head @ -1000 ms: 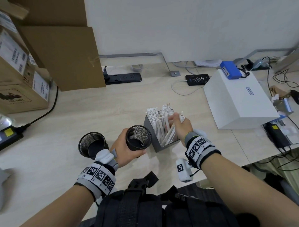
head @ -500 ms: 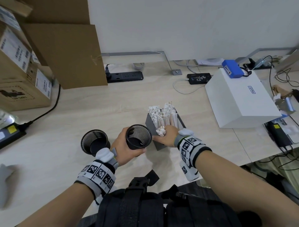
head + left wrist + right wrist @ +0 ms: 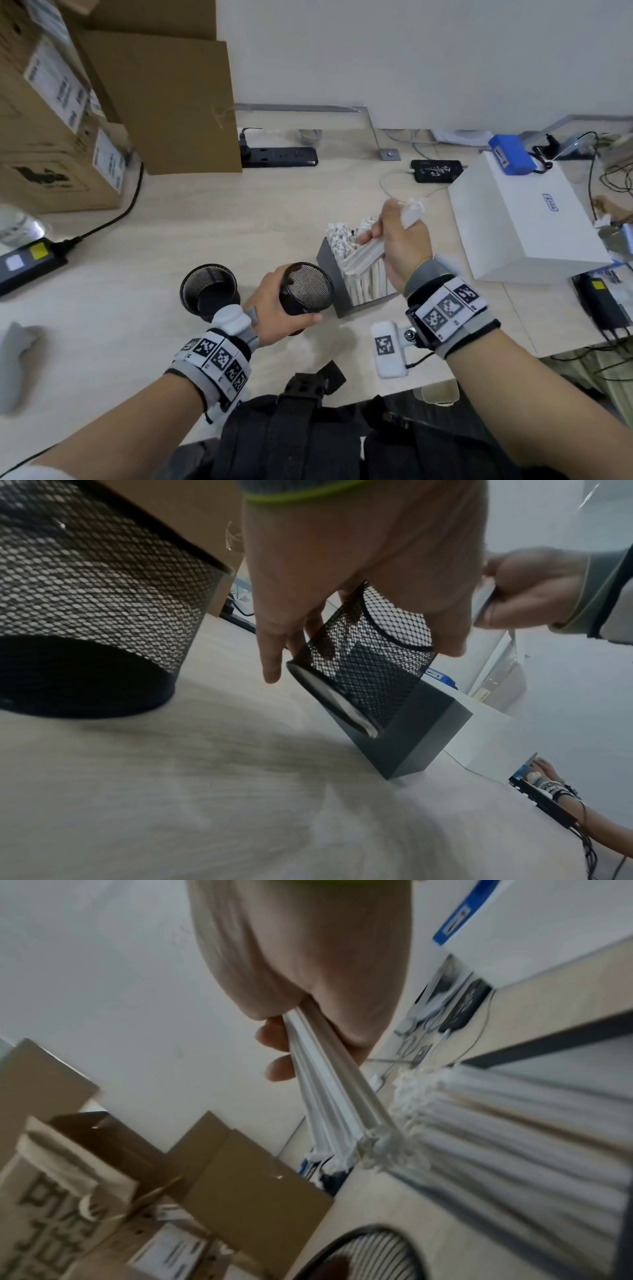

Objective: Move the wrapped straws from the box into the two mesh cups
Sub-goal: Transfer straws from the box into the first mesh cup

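A dark grey box [image 3: 328,270] [image 3: 416,733] packed with white wrapped straws [image 3: 342,236] [image 3: 514,1123] stands mid-table. My right hand [image 3: 399,233] [image 3: 301,993] grips a bundle of straws [image 3: 368,255] [image 3: 329,1096], raised slanting above the box. My left hand [image 3: 277,311] [image 3: 359,569] holds a black mesh cup [image 3: 306,287] [image 3: 366,664], tilted and lifted beside the box's left side. The second mesh cup [image 3: 209,291] [image 3: 92,601] stands on the table further left. Both cups look empty.
A white box [image 3: 527,219] with a blue device [image 3: 512,159] on it sits to the right. Cardboard boxes [image 3: 102,102] stand at the back left. A power strip [image 3: 279,157], a black adapter [image 3: 30,260] and cables [image 3: 613,178] lie around the table's edges.
My right hand, low at the box's front half a second ago, has risen with a bundle of straws pulled up from the box. The left hand keeps holding its cup.
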{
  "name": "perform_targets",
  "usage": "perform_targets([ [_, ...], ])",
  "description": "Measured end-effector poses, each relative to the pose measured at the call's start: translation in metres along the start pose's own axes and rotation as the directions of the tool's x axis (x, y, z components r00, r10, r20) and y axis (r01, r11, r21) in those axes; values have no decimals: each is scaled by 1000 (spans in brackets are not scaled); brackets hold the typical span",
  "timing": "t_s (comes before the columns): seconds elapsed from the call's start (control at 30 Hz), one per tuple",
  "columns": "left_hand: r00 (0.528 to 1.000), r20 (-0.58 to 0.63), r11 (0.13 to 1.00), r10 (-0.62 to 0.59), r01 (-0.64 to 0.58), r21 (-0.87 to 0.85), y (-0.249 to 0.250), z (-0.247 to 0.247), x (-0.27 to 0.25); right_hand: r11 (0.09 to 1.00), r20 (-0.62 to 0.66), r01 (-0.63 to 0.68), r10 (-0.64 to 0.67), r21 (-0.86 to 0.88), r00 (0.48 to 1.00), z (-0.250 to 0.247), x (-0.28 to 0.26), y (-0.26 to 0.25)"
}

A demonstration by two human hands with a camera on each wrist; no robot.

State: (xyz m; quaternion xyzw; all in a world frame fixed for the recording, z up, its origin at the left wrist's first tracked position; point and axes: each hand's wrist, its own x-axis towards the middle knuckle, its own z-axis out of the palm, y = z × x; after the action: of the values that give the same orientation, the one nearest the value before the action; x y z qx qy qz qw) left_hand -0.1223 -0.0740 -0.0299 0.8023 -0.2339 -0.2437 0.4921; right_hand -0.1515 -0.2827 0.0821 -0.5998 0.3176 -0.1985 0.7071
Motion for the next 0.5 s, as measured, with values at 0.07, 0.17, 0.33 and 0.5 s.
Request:
perform_targets([
  [0.07, 999, 23, 997, 41, -40, -67, 8, 3, 0, 995, 118, -88, 83, 45, 990, 14, -11, 0],
  [0.17, 996, 59, 988, 70, -61, -143, 20, 3, 0, 966, 229, 21, 39, -256, 973, 26, -25, 18],
  [0.33, 994, 89, 989, 56, -43, -144, 22, 1, 0, 835, 283, 181, -31, -520, 959, 29, -31, 44],
  [0.5, 995, 91, 979, -38, 55, -194, 13, -2, -2, 875, 241, 77, 46, -477, 969, 14, -18, 45],
])
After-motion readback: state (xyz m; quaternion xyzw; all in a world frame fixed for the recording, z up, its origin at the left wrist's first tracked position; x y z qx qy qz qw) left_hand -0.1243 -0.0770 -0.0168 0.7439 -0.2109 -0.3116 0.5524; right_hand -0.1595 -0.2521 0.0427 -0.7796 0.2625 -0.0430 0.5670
